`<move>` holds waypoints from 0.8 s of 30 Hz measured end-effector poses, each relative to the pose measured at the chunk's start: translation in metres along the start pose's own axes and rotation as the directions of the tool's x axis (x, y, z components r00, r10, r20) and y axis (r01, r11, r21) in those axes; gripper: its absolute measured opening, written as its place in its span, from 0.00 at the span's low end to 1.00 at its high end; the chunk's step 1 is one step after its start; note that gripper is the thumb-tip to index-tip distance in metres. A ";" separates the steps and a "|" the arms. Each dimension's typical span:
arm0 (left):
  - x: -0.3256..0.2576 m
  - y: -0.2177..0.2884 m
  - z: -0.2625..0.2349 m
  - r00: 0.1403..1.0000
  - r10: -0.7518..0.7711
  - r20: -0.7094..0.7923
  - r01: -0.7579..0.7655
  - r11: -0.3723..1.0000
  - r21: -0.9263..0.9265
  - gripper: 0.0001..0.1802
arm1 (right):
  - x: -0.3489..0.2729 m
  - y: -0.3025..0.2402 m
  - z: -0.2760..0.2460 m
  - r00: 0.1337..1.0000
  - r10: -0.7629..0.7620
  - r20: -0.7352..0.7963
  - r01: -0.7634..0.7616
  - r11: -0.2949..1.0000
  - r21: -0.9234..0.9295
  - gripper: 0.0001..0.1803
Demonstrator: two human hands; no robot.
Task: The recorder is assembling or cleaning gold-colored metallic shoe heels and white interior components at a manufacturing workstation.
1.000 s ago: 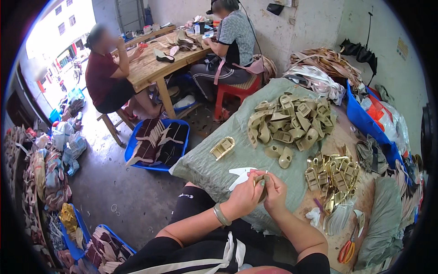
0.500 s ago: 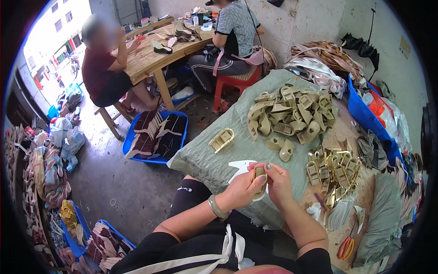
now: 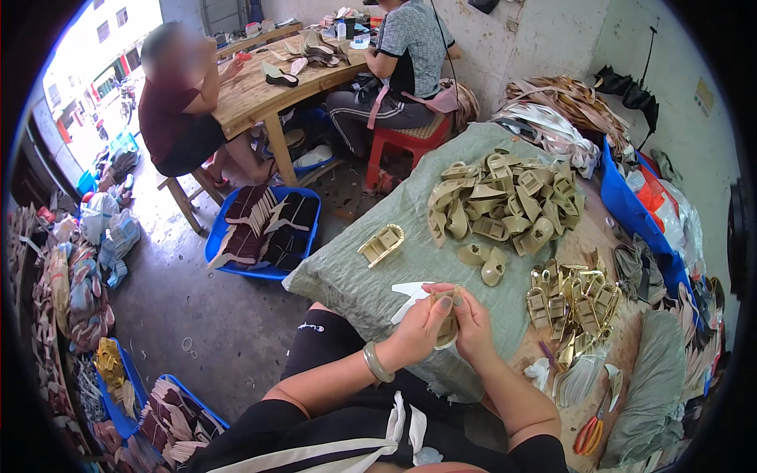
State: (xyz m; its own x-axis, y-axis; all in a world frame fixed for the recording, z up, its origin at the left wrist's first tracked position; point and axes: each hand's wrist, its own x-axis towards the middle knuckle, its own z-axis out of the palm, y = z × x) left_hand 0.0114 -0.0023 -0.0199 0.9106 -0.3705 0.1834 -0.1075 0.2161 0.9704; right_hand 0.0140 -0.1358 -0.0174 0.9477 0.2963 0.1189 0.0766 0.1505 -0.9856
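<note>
In front of my lap, both hands hold a beige shoe heel [image 3: 446, 331] upright. My left hand [image 3: 416, 325] grips it from the left, thumb along its face. My right hand [image 3: 471, 322] pinches its top and right edge, fingers closed; part of the heel is hidden. A white pointed piece [image 3: 406, 299] lies on the green woven cloth [image 3: 355, 296] by my left fingers. Farther left sits a single beige heel with gold trim [image 3: 382, 245]. Beyond my hands is a pile of plain beige heels [image 3: 505, 201]; to the right, a heap of gold-trimmed heels [image 3: 573, 303].
Orange-handled pliers [image 3: 589, 433] and white strips [image 3: 581, 384] lie on the board at right. A blue bin [image 3: 643, 217] stands behind them. On the floor is a blue basket [image 3: 314, 229] of dark pieces. Two people sit at a wooden table [image 3: 244, 102] at the back.
My right fingers have come down and closer to my left thumb on the heel. The whole view has shifted slightly. The heel stays held in both hands.
</note>
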 end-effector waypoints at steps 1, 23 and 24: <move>0.000 -0.001 0.002 0.999 0.052 -0.010 -0.052 0.998 0.035 0.24 | -0.001 -0.004 0.002 1.000 -0.016 -0.017 0.016 0.999 -0.041 0.26; -0.019 -0.003 -0.045 0.962 -0.143 0.233 0.223 0.903 -0.368 0.27 | -0.002 -0.026 -0.025 0.993 0.119 0.020 -0.113 0.975 -0.191 0.10; -0.019 -0.001 -0.049 0.821 -0.232 0.522 0.507 0.718 -0.477 0.29 | -0.003 -0.025 -0.020 0.993 0.118 0.018 -0.112 0.975 -0.193 0.10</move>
State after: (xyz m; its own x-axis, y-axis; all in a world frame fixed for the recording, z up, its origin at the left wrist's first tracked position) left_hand 0.0133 0.0487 -0.0320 0.5639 -0.8258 0.0068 0.5751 0.3986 0.7144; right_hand 0.0149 -0.1594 0.0049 0.9442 0.3292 0.0039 0.0280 -0.0685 -0.9973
